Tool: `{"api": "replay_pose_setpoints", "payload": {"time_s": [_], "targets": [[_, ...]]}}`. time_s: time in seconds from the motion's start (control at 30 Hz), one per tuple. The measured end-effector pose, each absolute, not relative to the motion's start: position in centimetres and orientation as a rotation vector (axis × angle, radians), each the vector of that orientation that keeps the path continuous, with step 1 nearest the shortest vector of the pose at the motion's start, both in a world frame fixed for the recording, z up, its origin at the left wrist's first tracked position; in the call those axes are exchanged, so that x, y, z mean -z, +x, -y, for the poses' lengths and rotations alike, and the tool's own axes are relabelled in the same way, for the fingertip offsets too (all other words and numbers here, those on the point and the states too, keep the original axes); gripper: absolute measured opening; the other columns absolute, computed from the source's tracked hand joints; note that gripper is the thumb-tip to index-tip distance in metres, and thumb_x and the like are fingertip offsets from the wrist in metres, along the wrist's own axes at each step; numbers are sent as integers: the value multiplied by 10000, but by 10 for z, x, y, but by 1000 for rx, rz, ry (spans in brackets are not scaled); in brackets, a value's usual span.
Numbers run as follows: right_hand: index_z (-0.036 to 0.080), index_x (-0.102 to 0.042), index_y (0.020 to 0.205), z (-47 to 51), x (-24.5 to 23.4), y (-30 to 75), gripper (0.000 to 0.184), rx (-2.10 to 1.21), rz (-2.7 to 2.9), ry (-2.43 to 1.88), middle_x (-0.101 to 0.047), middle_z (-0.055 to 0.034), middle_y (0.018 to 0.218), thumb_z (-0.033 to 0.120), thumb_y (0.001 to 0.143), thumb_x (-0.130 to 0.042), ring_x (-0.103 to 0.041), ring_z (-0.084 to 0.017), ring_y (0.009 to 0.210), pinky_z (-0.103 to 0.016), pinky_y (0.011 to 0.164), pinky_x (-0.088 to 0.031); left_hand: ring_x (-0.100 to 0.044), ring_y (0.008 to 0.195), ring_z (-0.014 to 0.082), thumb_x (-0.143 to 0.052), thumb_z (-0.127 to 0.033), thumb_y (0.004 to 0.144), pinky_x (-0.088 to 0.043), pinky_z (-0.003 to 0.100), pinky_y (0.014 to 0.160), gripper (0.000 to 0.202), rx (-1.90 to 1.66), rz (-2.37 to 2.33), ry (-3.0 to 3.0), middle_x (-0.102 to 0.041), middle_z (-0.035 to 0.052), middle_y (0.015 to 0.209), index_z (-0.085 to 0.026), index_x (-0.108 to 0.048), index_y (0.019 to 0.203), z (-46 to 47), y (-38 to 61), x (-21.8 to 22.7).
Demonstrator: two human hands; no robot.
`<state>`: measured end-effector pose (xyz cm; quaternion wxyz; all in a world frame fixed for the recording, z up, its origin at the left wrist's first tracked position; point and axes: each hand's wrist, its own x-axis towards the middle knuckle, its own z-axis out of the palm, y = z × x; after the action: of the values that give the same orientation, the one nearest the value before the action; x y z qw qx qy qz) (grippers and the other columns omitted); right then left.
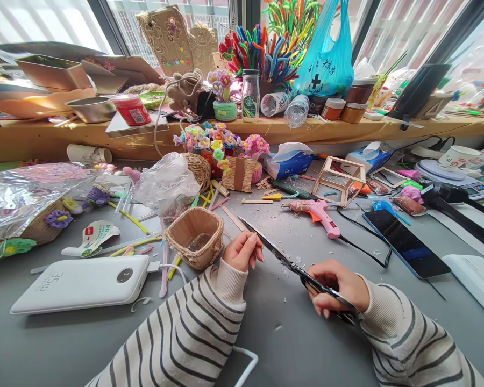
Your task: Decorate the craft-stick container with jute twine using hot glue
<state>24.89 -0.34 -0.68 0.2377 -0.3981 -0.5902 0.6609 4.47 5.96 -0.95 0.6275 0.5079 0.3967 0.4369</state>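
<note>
My right hand (334, 290) is closed around the handles of a pair of dark metal scissors (284, 258). The blades point up and to the left, and their tips lie close to my left hand (242, 250). The fingers of that hand are pinched together; whatever they may hold is too small or hidden to make out. Just left of it stands a small basket (196, 236) wrapped in twine, its mouth turned toward me. A flat wooden stick (233, 219) lies beyond my left fingertips. Small white scraps are scattered on the grey table (266, 333) around the blades.
A pink glue gun (320, 215) with a black cord lies past the scissors, near a wooden stick frame (341, 180). A phone (406, 243) rests at right, a white power bank (83, 283) at left. Twine (197, 171), plastic wrap (165, 180) and crafted flowers (210, 141) crowd the back.
</note>
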Motion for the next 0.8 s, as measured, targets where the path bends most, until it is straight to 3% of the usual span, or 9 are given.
{"api": "replay_pose_setpoints", "payload": {"time_s": [0.1,0.2,0.5,0.8], "targets": [[135,-471,619,3,3,251,449,-1790,1717,-976,-623,-96,676,565,581,-598,-608,-153,587,-253,535,-480,-365,316,45,-522,-436,682,-263,189,342,300,-1002,-911,1168,-504,-42,412,-152,-482,594,-57,47,7],[138,-471,656,3,1,253,528,-1809,1778,-932,-631,-132,747,648,553,-559,-621,-193,662,-301,590,-489,-353,301,45,-536,-449,642,-251,194,335,311,-1003,-923,1142,-492,-43,378,-154,-478,566,-56,49,1],[142,-485,654,5,0,257,587,-1725,1867,-1005,-619,-89,673,705,499,-548,-597,-160,586,-255,523,-466,-363,276,61,-543,-440,552,-215,197,314,287,-835,-838,1032,-491,-28,312,-169,-455,517,-62,45,-6],[161,-453,600,3,0,253,487,-1599,1994,-974,-578,-37,565,646,633,-485,-521,-95,472,-206,441,-412,-362,284,65,-530,-416,572,-228,202,322,262,-850,-837,1042,-494,-30,318,-173,-448,520,-61,46,-4]]}}
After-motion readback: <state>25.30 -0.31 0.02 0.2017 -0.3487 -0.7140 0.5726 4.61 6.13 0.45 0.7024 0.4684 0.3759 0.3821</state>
